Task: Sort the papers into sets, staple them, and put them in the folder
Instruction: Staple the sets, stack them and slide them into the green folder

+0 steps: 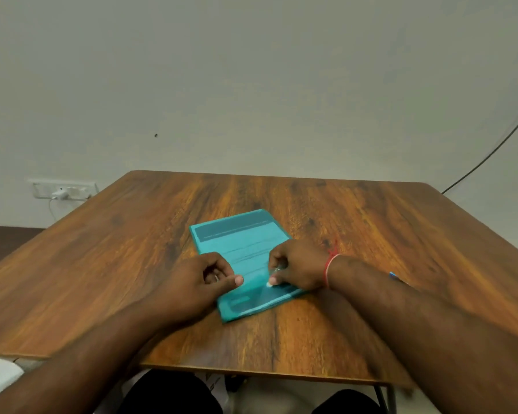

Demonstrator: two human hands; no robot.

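**Both hands on folder, mid-table**

Folder (243,243): teal, lies flat near the middle of the table (132,249), turned a little off square, its short end toward the person. Darker band across the far end. Lines of print show faintly through the cover.

Left hand (198,282): over the folder's near left edge. Fingers curled in, thumb (237,280) stretched out with its tip on the cover. Cannot tell whether the curled fingers hold the edge.

Right hand (299,267): on the folder's near right part. Thumb and forefinger drawn together, pinching a shiny clear bit of the folder's cover. Something small and white shows at the thumb tip, too blurred to name.

Red thread (329,264) around the right wrist. Small blue thing (393,275) on the table just behind the right forearm, mostly hidden.

Wall: socket (63,189) with a white charger plugged in, far left. Dark cable (491,153) runs down at right.
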